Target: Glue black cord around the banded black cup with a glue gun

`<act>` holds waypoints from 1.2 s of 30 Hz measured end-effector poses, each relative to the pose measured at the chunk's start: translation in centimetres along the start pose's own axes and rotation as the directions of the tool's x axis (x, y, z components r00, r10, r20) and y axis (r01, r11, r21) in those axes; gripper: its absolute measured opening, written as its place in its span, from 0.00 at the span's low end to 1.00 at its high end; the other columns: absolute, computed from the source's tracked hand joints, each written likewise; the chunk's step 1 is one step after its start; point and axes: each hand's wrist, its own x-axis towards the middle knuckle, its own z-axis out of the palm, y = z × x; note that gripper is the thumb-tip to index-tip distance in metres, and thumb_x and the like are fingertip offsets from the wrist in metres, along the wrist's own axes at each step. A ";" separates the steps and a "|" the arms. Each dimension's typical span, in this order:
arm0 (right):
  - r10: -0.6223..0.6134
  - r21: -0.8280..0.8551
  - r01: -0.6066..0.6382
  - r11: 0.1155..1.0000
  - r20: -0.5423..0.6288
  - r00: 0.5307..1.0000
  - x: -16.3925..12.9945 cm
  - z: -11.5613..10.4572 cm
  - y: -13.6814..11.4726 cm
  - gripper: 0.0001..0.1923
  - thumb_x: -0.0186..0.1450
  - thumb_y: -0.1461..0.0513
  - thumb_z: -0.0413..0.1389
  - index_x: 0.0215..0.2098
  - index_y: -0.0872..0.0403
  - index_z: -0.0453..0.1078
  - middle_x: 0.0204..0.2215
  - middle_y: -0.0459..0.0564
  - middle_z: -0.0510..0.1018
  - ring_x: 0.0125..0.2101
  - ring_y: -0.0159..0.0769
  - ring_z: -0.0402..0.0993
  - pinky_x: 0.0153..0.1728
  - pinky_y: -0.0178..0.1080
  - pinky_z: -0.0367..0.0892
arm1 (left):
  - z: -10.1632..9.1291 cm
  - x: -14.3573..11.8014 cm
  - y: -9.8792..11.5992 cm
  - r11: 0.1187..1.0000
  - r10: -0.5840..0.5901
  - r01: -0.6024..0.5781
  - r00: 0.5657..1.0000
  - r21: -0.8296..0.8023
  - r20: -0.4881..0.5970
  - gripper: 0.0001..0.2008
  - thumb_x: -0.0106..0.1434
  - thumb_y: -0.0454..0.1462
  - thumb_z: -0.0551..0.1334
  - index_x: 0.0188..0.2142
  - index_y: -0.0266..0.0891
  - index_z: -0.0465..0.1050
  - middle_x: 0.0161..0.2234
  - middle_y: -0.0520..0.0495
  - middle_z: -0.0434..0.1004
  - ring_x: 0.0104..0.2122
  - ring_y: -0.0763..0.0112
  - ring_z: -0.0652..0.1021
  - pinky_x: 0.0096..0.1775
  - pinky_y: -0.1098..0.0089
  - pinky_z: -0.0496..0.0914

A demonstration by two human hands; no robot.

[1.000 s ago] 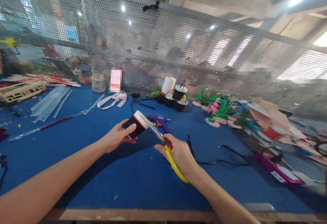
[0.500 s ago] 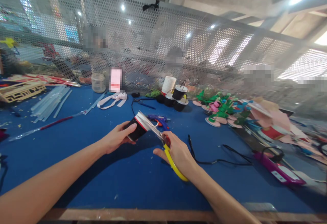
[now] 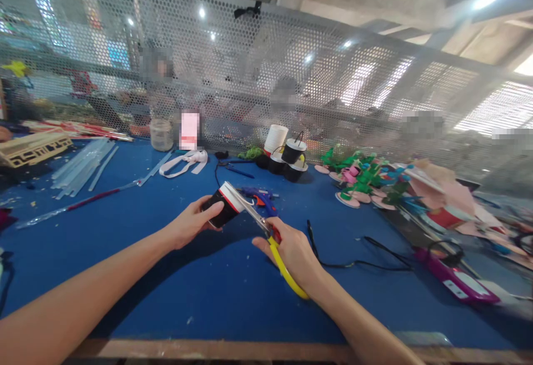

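Note:
My left hand (image 3: 194, 222) is closed round a paper cup (image 3: 224, 209) with a black wrap, a thin red line and a white upper part. The cup is tilted, its rim toward the upper right. In my right hand (image 3: 293, 246) are scissors (image 3: 287, 276) with yellow and red handles. Their blades reach up-left to the cup's white rim, where a narrow curled white strip shows. How far the blades are apart I cannot tell. Just behind the cup lies a blue glue gun (image 3: 259, 198) with an orange part.
Black-wrapped cups (image 3: 293, 151) and a stack of white cups (image 3: 275, 138) stand at the back. Glue sticks (image 3: 83, 166), white ribbon (image 3: 183, 164) and a glass jar (image 3: 161, 135) lie left. Green craft flowers (image 3: 358, 179), a black cable (image 3: 358, 265) and a purple power strip (image 3: 456, 279) are right.
Hands, cup and scissors stay nearly in place. The scissors have shifted very slightly, and the whole view has moved a few pixels.

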 end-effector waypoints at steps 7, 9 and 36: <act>0.030 0.018 -0.030 0.999 0.005 1.000 0.1 -0.2 -0.2 0.15 0.56 0.50 0.51 0.29 0.55 0.64 0.14 0.42 0.65 0.15 0.29 0.60 0.17 0.30 0.55 | -0.4 0.2 -0.3 0.998 0.059 -0.060 0.998 0.037 0.028 0.24 0.52 0.43 0.62 0.46 0.34 0.62 0.38 0.43 0.69 0.30 0.72 0.72 0.32 0.70 0.69; 0.036 0.026 -0.036 0.999 0.000 0.999 0.1 -0.2 -0.2 0.15 0.56 0.50 0.51 0.28 0.54 0.64 0.14 0.42 0.64 0.15 0.29 0.60 0.17 0.30 0.55 | -0.4 0.2 -0.3 0.997 0.076 -0.077 0.997 0.018 0.029 0.23 0.52 0.43 0.62 0.45 0.35 0.63 0.38 0.44 0.70 0.31 0.72 0.72 0.32 0.71 0.69; 0.003 0.058 -0.002 0.998 -0.016 1.000 -0.1 0.4 0.2 0.15 0.54 0.52 0.53 0.31 0.54 0.63 0.20 0.44 0.68 0.19 0.30 0.64 0.21 0.31 0.59 | -0.5 0.0 0.0 0.999 0.047 -0.045 0.995 -0.020 0.089 0.22 0.52 0.43 0.61 0.43 0.34 0.62 0.34 0.44 0.68 0.25 0.74 0.73 0.28 0.70 0.70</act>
